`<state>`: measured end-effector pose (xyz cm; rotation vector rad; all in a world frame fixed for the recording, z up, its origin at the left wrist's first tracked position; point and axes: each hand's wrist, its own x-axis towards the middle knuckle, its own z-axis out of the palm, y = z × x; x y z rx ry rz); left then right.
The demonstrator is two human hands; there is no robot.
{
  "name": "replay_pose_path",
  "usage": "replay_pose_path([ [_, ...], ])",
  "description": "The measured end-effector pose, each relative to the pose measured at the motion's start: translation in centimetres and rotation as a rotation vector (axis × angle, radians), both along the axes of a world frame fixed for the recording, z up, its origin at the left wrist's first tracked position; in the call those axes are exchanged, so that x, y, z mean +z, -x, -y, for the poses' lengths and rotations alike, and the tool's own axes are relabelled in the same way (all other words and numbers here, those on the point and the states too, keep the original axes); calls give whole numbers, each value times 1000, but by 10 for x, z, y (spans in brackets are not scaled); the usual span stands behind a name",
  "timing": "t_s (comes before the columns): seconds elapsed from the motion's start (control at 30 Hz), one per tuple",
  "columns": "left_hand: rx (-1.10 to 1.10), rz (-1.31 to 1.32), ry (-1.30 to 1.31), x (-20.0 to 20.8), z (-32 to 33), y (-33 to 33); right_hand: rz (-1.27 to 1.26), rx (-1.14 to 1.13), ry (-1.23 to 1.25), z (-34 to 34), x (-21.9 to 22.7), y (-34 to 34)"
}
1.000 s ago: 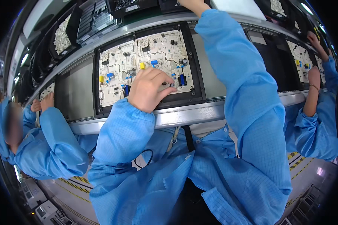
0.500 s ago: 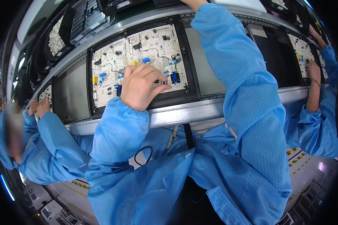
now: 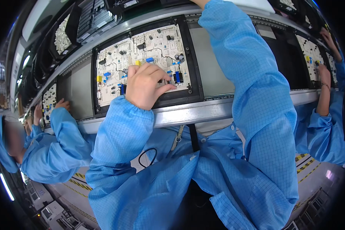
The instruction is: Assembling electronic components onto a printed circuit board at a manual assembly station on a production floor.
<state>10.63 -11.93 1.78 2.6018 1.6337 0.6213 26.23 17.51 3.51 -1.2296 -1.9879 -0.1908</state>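
My left hand [image 3: 145, 87] rests over the lower middle of a pale circuit board [image 3: 157, 40]. Its fingers are bent and the thumb is apart from the index finger. Small dark components show on the board in that gap; I see nothing clearly held, and what lies under the palm is hidden. Just right of the fingertips stands a blue-and-black component [image 3: 178, 78]. A yellow block [image 3: 138, 63] and a flat blue part [image 3: 150, 60] sit above the knuckles. My right arm [image 3: 253, 73] stretches over the line to the far side; its hand is beyond the top edge.
The board lies in a black frame [image 3: 195, 65] on a conveyor with a metal front rail [image 3: 195, 114]. Black bins, one holding white parts [image 3: 63, 36], line the far side. Co-workers' hands are at other boards, left [image 3: 49, 101] and right [image 3: 310, 57].
The board and my left hand appear slightly further right in the picture, the hand's pose unchanged. At the left, the co-worker's hands have spread apart and more of that board shows.
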Motion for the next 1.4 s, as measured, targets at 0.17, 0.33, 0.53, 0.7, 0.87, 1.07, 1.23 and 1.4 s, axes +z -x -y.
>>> replay_pose_path([
  [0.17, 10, 24, -2, -2, 5, -1, -21, -85, -98, -28, -30, 6],
  [0.33, 19, -17, -72, 0, 14, -2, 61, -91, -163, -19, -21, 5],
  [0.53, 22, -30, -164, 4, 36, -4, 4, -122, -279, -3, 12, 6],
  [0.7, 42, -35, -175, 8, 51, 3, -394, 133, -217, 45, 44, 2],
  [0.87, 71, 55, -30, 53, 34, 23, -578, 499, 259, 90, 45, -70],
  [1.07, 491, 106, -1, 98, -76, 123, -664, 495, 706, 185, 36, -110],
  [1.23, 715, -193, 12, 86, -186, 163, -692, 454, 762, 172, 11, -129],
  [1.4, 1025, -183, 24, 83, -247, 158, -561, 421, 564, 161, 9, -138],
])
